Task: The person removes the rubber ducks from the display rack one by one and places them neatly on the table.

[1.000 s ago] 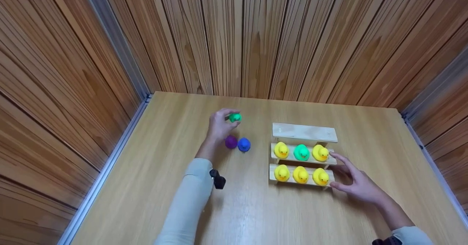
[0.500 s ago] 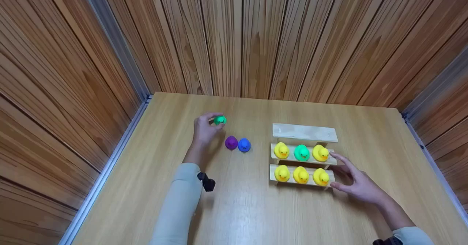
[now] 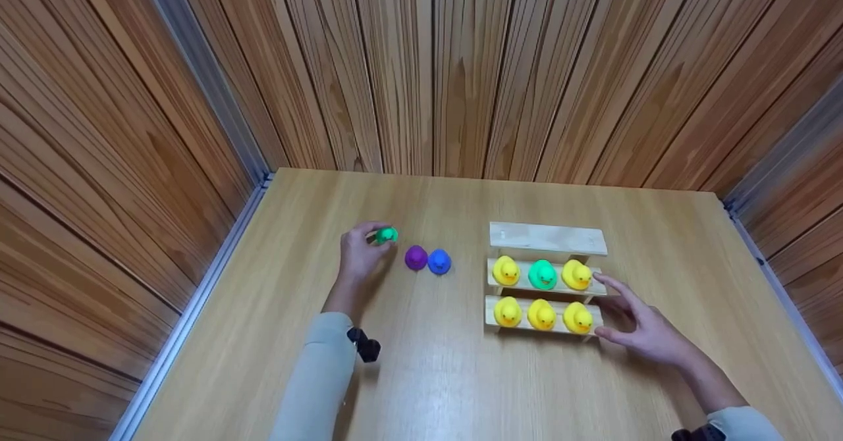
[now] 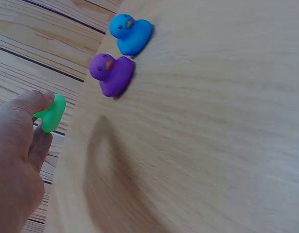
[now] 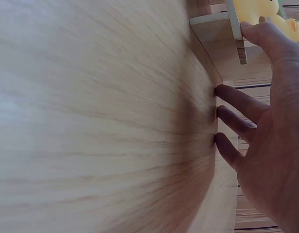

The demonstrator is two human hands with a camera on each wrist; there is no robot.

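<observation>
Left hand (image 3: 361, 251) has shifted leftward and nearer. Right hand (image 3: 642, 332), fingers spread, apparently touches the rack (image 3: 548, 238); a nudge could topple yellow ducks (image 3: 542, 314). Beyond, the left pinches the green duck (image 3: 387, 235) above the worktop (image 3: 448, 368); slack grip risks a drop.

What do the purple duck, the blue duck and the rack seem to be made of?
Purple duck and blue duck: probably rubber or soft vinyl, smooth, fairly matte, judging by their rounded, moulded shapes and even body colour; hard plastic possible. Rack: likely wood, apparently unpainted, given its pale timber colour and squared edges.
</observation>
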